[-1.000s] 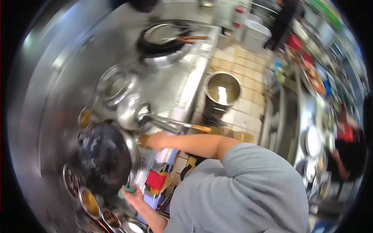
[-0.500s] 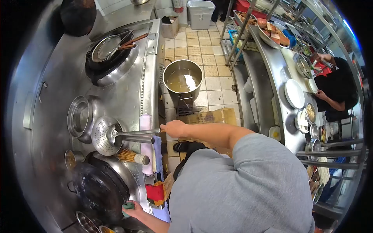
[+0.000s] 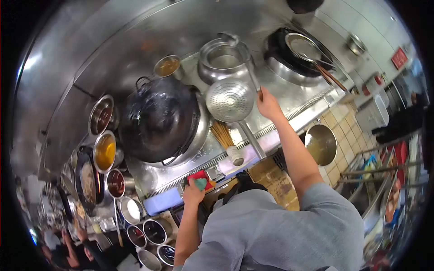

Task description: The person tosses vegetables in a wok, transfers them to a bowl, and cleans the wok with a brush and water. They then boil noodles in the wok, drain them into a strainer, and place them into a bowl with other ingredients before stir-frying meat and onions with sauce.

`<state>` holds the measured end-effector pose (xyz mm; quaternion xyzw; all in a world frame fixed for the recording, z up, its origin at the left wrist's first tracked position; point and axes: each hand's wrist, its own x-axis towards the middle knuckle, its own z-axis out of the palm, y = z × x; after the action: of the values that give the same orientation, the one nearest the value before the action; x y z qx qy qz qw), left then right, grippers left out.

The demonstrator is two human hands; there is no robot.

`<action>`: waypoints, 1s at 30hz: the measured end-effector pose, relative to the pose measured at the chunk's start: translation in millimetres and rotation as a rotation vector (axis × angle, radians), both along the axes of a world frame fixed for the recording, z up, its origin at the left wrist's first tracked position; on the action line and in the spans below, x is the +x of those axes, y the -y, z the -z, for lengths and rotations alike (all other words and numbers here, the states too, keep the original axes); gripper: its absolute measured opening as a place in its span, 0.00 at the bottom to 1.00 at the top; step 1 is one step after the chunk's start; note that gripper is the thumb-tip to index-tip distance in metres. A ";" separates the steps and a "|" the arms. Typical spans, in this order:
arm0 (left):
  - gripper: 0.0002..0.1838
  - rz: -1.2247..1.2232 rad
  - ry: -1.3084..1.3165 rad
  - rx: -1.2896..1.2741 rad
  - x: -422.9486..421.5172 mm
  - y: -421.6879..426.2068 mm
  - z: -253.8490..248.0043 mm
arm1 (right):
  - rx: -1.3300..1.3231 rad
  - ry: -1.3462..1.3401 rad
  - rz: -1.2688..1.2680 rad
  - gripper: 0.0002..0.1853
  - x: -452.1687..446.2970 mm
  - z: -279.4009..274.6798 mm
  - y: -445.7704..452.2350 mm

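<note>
- Ladle (image 3: pixel 252 74) clasped by my right fingers (image 3: pixel 262 99), its head beyond them over the pot (image 3: pixel 209 72); I'd grip firmly, clear of the nearby strainer (image 3: pixel 229 100);
- green cloth (image 3: pixel 199 184) pinched in my left fingers (image 3: pixel 191 191); best held aside.

**Ladle (image 3: pixel 251 72) out of the skimmer (image 3: pixel 230 101), left hand (image 3: pixel 193 196) off the wok (image 3: pixel 158 119)**

Your right hand (image 3: pixel 268 105), by the bamboo brush (image 3: pixel 223 136) a second ago, has since lifted the ladle from the skimmer and moved forward. The ladle's bowl is now up at the metal pot (image 3: pixel 209 73), though whether it touches the rim is hard to tell from here. Your left hand was at the wok's edge half a second ago; you have drawn it back, with the green cloth (image 3: pixel 199 184), to the red object (image 3: pixel 198 174). Your view has turned left, bringing more sauce bowls (image 3: pixel 119 158) into sight.
</note>
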<state>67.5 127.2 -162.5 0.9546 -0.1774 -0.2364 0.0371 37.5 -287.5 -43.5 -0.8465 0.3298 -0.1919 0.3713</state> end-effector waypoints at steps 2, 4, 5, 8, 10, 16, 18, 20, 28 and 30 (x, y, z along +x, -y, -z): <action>0.36 -0.042 0.035 0.000 -4.0 4.1 -2.4 | -0.332 -0.100 0.177 0.15 64.3 37.1 24.7; 0.39 -0.087 0.039 0.028 -3.5 9.5 -14.0 | -0.212 -0.148 0.191 0.11 111.4 41.2 37.7; 0.39 -0.112 0.047 0.022 -1.9 9.3 -13.4 | -0.082 -0.210 0.225 0.08 134.2 41.9 41.7; 0.45 -0.067 0.066 0.068 -2.1 10.5 -27.2 | 1.342 0.326 0.085 0.03 179.6 53.8 85.9; 0.42 -0.093 0.217 -0.078 -2.8 14.8 -47.2 | 2.058 0.688 0.043 0.09 182.3 33.9 100.0; 0.23 -0.145 0.832 -0.665 51.9 7.7 -79.3 | 1.970 0.832 -0.214 0.06 133.5 -53.3 25.6; 0.14 -0.081 0.687 -0.662 73.6 0.9 -69.3 | 2.011 0.836 -0.268 0.06 117.7 -78.3 5.4; 0.10 -0.045 0.637 -0.632 84.6 -2.9 -72.1 | 2.017 0.837 -0.299 0.07 101.5 -100.9 -18.4; 0.07 -0.015 0.605 -0.698 83.0 7.2 -63.8 | 2.346 0.802 -0.292 0.24 36.6 -140.1 -101.9; 0.07 -0.044 0.586 -0.722 87.5 7.6 -58.1 | 2.376 0.772 -0.326 0.26 27.9 -142.8 -117.4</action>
<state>155.1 119.6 -104.3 0.9107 -0.2310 0.1209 0.3203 65.4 -170.1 99.4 0.0895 0.0606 0.0363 0.9935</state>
